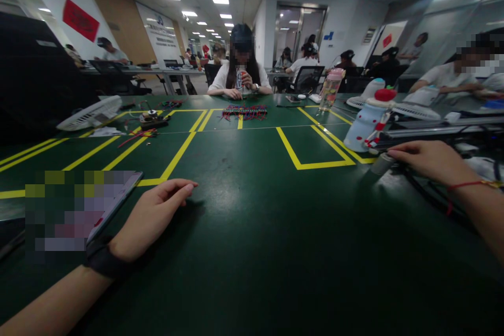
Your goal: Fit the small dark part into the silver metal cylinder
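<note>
At the right, my right hand (431, 163) pinches the end of a small grey cylinder (381, 164) between thumb and fingertips, low over the green table. The cylinder's exact kind is too small and dim to tell. My left hand (153, 216) rests at the left of the table, its fingers curled in and the thumb lying along them, with nothing visible in its grasp. Beside that wrist is a flat pale slab (114, 207), mostly blurred out. A light-blue bottle (360, 126) with a red top stands just behind the grey cylinder.
Yellow tape (326, 166) marks areas on the green table (252, 273). Further off lie red and dark wires (244, 112), a white fan (92, 113) and a pink-lidded bottle (332, 89). Dark cables (429, 189) lie below my right hand. A person (240, 73) sits opposite holding a can.
</note>
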Motion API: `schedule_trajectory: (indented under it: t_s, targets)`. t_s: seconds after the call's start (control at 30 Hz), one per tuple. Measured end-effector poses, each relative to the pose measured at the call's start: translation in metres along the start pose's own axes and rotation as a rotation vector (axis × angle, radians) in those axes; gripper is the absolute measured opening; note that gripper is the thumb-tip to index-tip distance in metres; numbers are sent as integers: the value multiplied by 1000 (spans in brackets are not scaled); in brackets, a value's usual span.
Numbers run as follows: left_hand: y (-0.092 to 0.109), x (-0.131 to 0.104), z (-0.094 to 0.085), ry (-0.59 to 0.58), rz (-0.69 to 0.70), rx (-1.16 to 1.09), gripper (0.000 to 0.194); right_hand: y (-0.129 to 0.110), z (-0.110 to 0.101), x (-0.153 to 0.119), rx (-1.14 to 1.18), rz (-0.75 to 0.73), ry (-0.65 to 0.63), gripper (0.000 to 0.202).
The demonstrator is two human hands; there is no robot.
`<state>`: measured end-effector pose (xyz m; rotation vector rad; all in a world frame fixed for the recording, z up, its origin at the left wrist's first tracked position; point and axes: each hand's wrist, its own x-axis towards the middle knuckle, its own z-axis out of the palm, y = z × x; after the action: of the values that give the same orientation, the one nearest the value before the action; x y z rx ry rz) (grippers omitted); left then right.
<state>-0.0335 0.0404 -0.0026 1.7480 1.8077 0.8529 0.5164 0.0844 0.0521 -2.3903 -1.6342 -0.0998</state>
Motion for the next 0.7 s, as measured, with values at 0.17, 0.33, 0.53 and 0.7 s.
schedule_trajectory:
  t_s: [0.17,0.33,0.53,0.7]
  targets:
    - [0,0,-1,2,7,18,41,-1,-4,-7,109,-8,-39,47]
    - [-4,0,0,-6,0,27,42,0,-1,-4,140,14,-3,47]
    - [-6,1,0,4,-8,18,42,8,6,7,155,20,-48,37]
    - [-14,5,3,1,9,-108,39,10,8,8,216,57,-19,52]
